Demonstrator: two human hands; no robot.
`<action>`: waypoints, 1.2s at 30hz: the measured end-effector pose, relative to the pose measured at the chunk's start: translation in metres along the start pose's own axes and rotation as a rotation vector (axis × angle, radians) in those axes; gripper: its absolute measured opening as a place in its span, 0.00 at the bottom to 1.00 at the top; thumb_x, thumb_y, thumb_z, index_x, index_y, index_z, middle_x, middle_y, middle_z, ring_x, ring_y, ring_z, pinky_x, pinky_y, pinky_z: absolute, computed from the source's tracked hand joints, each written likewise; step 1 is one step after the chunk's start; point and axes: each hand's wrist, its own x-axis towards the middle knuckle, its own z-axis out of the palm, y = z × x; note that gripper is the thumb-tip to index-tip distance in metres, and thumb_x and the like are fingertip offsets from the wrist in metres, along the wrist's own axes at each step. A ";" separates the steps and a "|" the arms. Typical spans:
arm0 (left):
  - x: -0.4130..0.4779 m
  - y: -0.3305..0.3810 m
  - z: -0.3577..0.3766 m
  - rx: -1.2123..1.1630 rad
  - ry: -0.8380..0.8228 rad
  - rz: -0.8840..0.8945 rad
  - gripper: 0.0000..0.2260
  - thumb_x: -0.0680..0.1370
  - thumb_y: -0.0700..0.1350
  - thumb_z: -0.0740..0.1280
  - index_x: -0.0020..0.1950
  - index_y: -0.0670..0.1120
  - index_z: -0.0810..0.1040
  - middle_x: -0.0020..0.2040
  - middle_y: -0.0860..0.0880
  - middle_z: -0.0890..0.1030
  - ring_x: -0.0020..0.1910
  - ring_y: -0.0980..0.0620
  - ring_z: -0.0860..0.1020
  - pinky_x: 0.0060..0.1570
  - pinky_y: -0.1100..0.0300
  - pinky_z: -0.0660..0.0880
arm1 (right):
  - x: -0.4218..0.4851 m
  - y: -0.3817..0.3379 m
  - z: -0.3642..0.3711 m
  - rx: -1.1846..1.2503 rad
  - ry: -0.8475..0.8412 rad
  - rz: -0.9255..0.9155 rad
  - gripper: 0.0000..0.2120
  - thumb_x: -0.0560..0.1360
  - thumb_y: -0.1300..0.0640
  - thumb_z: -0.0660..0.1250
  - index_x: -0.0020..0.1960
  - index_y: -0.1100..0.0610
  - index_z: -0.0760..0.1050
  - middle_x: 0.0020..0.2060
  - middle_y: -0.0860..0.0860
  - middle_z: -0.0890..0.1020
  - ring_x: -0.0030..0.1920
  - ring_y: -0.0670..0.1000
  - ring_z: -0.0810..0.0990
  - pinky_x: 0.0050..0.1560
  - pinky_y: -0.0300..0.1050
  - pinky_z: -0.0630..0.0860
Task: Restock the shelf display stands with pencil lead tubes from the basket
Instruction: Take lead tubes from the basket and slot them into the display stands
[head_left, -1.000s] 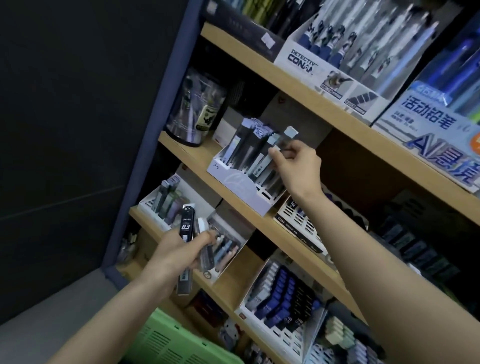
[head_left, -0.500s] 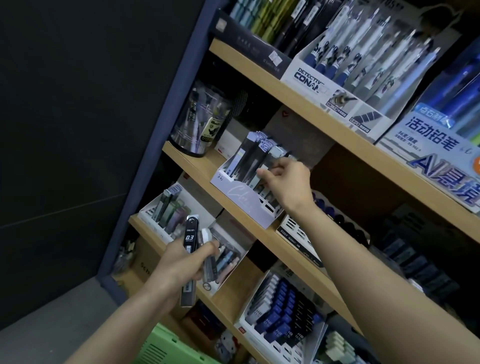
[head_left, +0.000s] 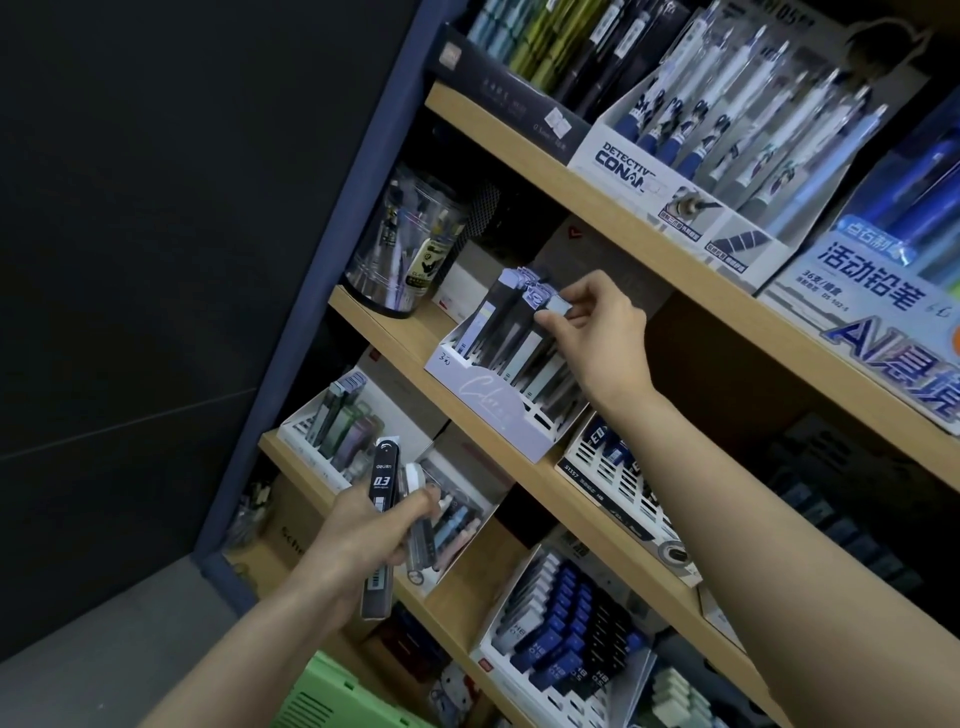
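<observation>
Right grip is up at the middle shelf, thumb and forefinger pinched on the pale cap of one lead tube. That tube stands cap up with its base down among the others. Its long axis is roughly upright, leaning parallel with its neighbours. Cap lies just at the fingertips, on the side away from the palm, and the body runs down and away below the fingers. It sits in the lavender display stand, which lies directly under this grip and extends away from the wrist. Left grip is lower and nearer the camera, fingers and thumb curled round two tubes held side by side. The black tube marked 0.3 has its long axis near vertical. Its rounded cap juts above the fist and its barcode end sticks out below the palm. The second tube, white-capped, lies parallel just beyond it on the thumb side, under the thumb tip. A green basket shows below the left forearm, at the frame's bottom edge.
</observation>
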 end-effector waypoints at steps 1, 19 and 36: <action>0.000 0.001 0.000 -0.005 0.005 0.000 0.06 0.74 0.41 0.70 0.44 0.38 0.79 0.33 0.48 0.78 0.27 0.55 0.71 0.25 0.66 0.66 | 0.000 0.000 -0.001 -0.010 -0.022 -0.003 0.10 0.74 0.56 0.71 0.50 0.56 0.71 0.37 0.47 0.75 0.37 0.47 0.76 0.44 0.44 0.78; -0.004 0.003 -0.006 -0.001 0.011 -0.001 0.06 0.75 0.40 0.70 0.46 0.37 0.79 0.43 0.42 0.84 0.26 0.59 0.77 0.25 0.68 0.69 | 0.003 0.000 -0.011 -0.181 -0.162 -0.070 0.12 0.75 0.55 0.70 0.50 0.56 0.67 0.37 0.51 0.77 0.39 0.51 0.77 0.37 0.41 0.75; -0.003 0.002 -0.002 -0.023 -0.003 -0.005 0.03 0.75 0.40 0.70 0.46 0.40 0.79 0.37 0.47 0.82 0.31 0.56 0.78 0.29 0.65 0.72 | -0.014 0.000 -0.039 -0.061 -0.006 -0.023 0.10 0.76 0.57 0.68 0.52 0.58 0.69 0.39 0.46 0.75 0.34 0.42 0.75 0.34 0.34 0.74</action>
